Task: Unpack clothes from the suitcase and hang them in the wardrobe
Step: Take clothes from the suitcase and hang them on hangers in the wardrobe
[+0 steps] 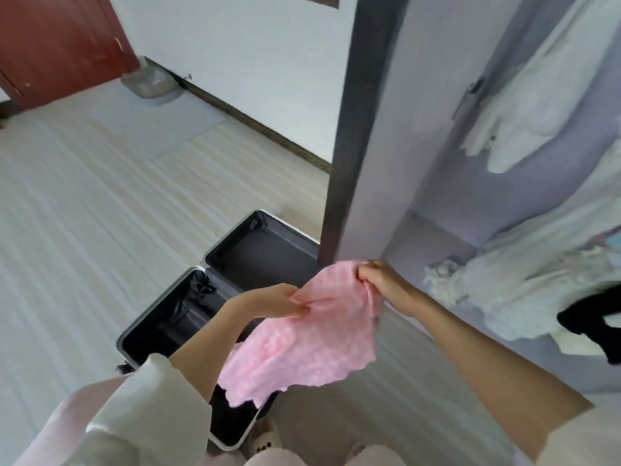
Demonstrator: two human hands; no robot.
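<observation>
Both hands' fingers [299,306] pinch pink garment [302,344] over open suitcase [262,243]; wardrobe [369,146] beside, contents blurred.

The garment [302,344] is pale pink with a fine, mottled knit texture. The suitcase [215,297] below it has a silver rim and a dark grey to black lining. Beyond the suitcase, the floor [84,213] shows pale beige wood grain, and the door [57,42] is dark red. Right of the suitcase, the wardrobe [437,163] is lilac with a dark grey edge, holding white clothes [531,95] and one black piece [594,321].
</observation>
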